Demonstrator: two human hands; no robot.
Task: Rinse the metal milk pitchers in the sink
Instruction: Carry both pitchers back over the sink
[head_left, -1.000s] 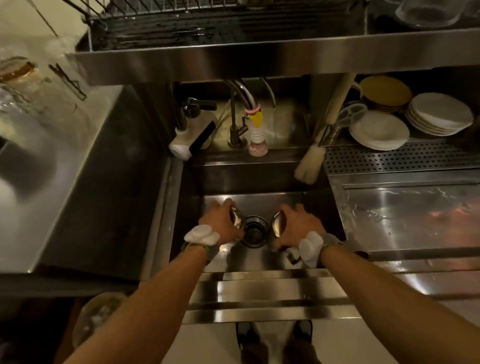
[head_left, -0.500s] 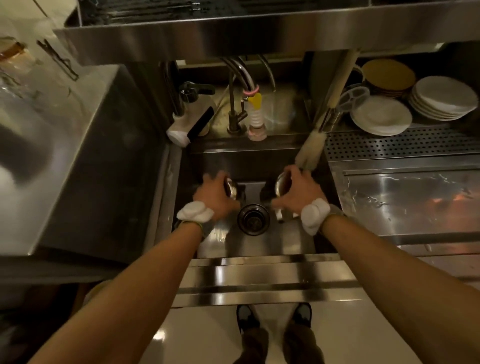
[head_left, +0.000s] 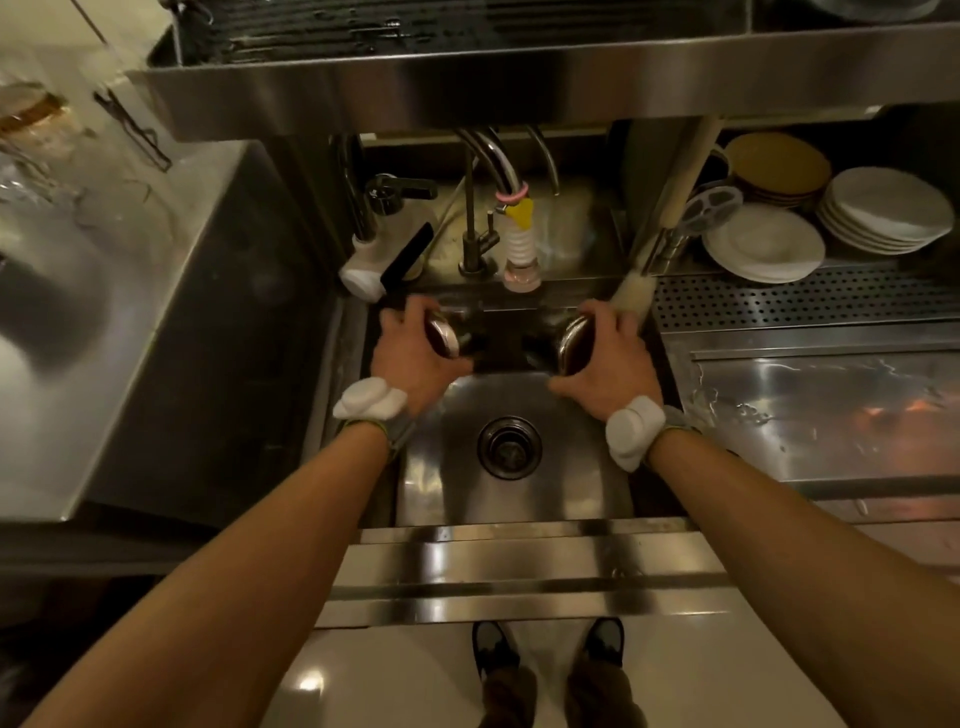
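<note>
Both hands are over the far half of the steel sink (head_left: 524, 499), each clenched around a metal milk pitcher. The left hand (head_left: 415, 358) grips the left pitcher (head_left: 444, 338) at about 10 o'clock from the drain (head_left: 509, 448), the pitcher tipped on its side so its rim faces inward toward the other hand. The right hand (head_left: 605, 369) grips the right pitcher (head_left: 574, 348) at about 2 o'clock from the drain, tipped likewise with its mouth turned inward and toward the camera; the inside looks dark and its contents cannot be told. The two pitchers are held apart with a gap between them, near the sink's far wall. At 12 o'clock, beyond the pitchers, a curved faucet (head_left: 493, 161) ends in a white ribbed nozzle (head_left: 519, 244) with a yellow tag, hanging between the two hands; whether water is running cannot be told. A white soap dispenser (head_left: 384, 254) lies at 11 o'clock by the sink's far left corner. A long-handled brush (head_left: 631, 296) leans at 1 o'clock, its bristle head just beside the right hand. On the steel surface (head_left: 810, 415) to the right, at 2 o'clock, white plates (head_left: 763, 244) are stacked behind a perforated drain panel (head_left: 805, 299). White wrist wraps sit on both wrists.
</note>
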